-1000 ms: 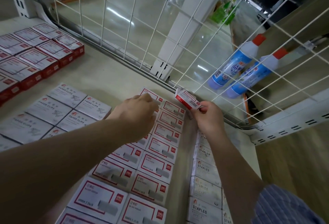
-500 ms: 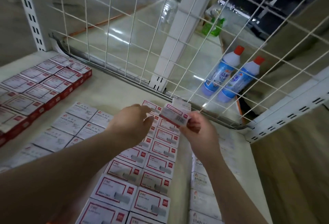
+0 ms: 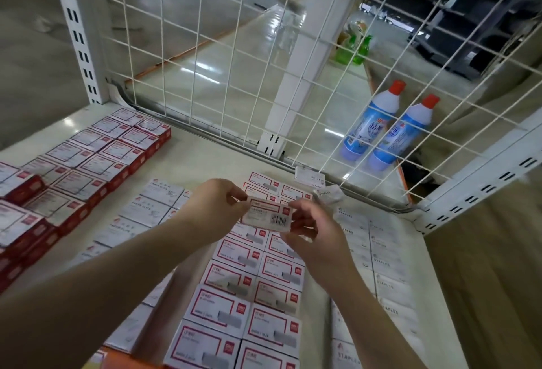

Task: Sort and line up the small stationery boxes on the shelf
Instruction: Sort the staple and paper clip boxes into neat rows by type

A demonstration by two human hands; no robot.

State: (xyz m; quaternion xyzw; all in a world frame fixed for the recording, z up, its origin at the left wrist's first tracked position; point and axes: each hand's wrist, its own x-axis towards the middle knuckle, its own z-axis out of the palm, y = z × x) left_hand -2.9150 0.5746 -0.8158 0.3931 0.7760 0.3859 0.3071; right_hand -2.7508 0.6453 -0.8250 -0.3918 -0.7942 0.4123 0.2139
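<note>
A small white box with a red border and a barcode [image 3: 268,215] is held above the shelf by both hands. My left hand [image 3: 214,207] pinches its left end and my right hand [image 3: 311,226] grips its right end. Below it run two columns of matching red-bordered boxes [image 3: 234,280]. White staples boxes [image 3: 384,254] lie in columns to the right, with two loose ones [image 3: 311,176] askew near the wire back. White paper clip boxes [image 3: 146,210] sit to the left, partly hidden by my left arm.
Red-sided boxes [image 3: 88,160] fill the shelf's left part in rows. A white wire grid [image 3: 234,61] closes the back of the cream shelf [image 3: 211,157]. Two blue bottles with red caps [image 3: 387,128] stand behind the grid at right. A slotted upright [image 3: 79,31] stands at the back left.
The box came down from near the wire grid toward me, turning barcode side up. My left hand left the row of boxes and took its left end. The camera tilted up.
</note>
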